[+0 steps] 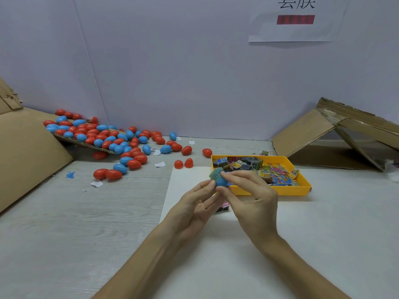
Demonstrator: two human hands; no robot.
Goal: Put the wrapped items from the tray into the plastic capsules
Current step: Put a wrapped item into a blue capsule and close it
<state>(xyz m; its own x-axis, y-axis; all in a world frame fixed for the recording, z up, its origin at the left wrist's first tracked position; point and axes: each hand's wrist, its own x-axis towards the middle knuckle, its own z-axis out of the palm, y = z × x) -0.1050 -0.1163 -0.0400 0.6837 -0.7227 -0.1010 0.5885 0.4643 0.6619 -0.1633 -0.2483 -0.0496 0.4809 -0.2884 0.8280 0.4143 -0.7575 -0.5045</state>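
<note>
View: head camera, looking down at the work surface.
Left hand: the left hand (194, 203) is raised over the white sheet, fingers curled; thumb and fingertips grip the blue egg-shaped plastic capsule (222, 182) from the left.
Right hand: the right hand (252, 197) meets it from the right. The forefinger lies on the green-and-black printed wrapped item (215, 175) and the thumb is under the capsule, so it pinches the two together.
Task object: the wrapped item sits on the capsule's upper left, touching it, held above the near-left corner of the tray. Cannot tell whether the capsule is whole or a half shell.
Tray: yellow rectangular plastic tray (280, 190), just behind the hands, holding a heap of colourful wrapped packets (272, 172).
Below hands: a small dark and pink object (223, 207) lies on the sheet, mostly hidden.
Capsule stock: pile of red and blue closed capsules (108, 137) at far left, spilling off a corrugated board onto the table.
Open capsule: two red half shells (184, 164), side by side, left of the tray.
Surface: white sheet (237, 244) over a pale wood-grain table (86, 212), with white paper slips (160, 164) scattered near the pile.
Surroundings: brown cardboard panel (28, 152) at left, collapsed cardboard box (313, 134) at right, paper sign (295, 29) on the wall.
</note>
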